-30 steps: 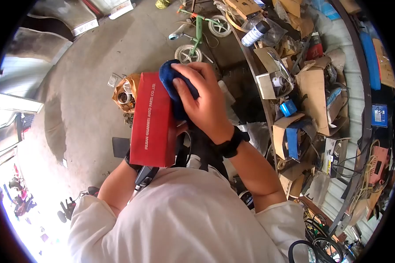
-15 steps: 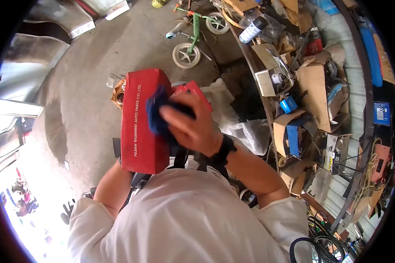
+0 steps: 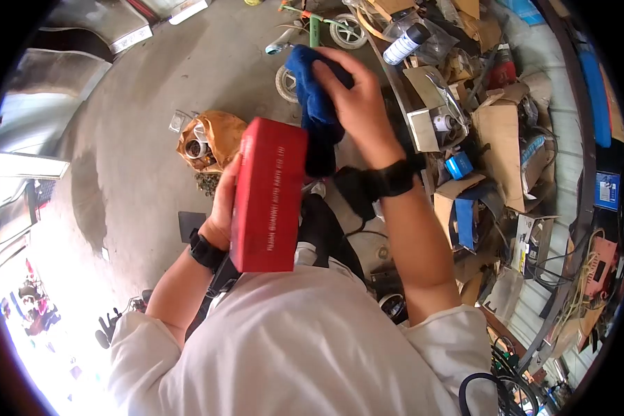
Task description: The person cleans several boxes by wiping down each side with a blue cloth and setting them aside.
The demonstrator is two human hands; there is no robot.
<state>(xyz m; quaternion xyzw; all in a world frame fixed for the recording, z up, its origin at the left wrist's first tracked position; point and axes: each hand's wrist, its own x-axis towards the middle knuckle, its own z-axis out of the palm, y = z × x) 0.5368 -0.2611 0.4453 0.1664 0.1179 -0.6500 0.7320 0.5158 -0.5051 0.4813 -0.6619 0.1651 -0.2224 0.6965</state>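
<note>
A red cardboard box (image 3: pixel 270 201) with white lettering on its side stands in front of my chest. My left hand (image 3: pixel 223 206) grips it along its left side; the fingers behind the box are hidden. Up and to the right of the box, my right hand (image 3: pixel 359 93) is closed on a dark blue cloth (image 3: pixel 315 104). The cloth hangs down from the fingers, beyond the upper right corner of the box, and I cannot tell whether its lower end touches it.
On the floor ahead lies an open brown paper bag (image 3: pixel 225 135) with parts in it. A green balance bike (image 3: pixel 315 31) stands farther off. Along the right runs a cluttered shelf with cardboard boxes (image 3: pixel 499 152), a spray can (image 3: pixel 405 44) and a small blue box (image 3: pixel 457 166).
My right hand has lifted the blue cloth off the box face and moved it up and to the right. The red box has shifted right, uncovering the paper bag and my left hand.
</note>
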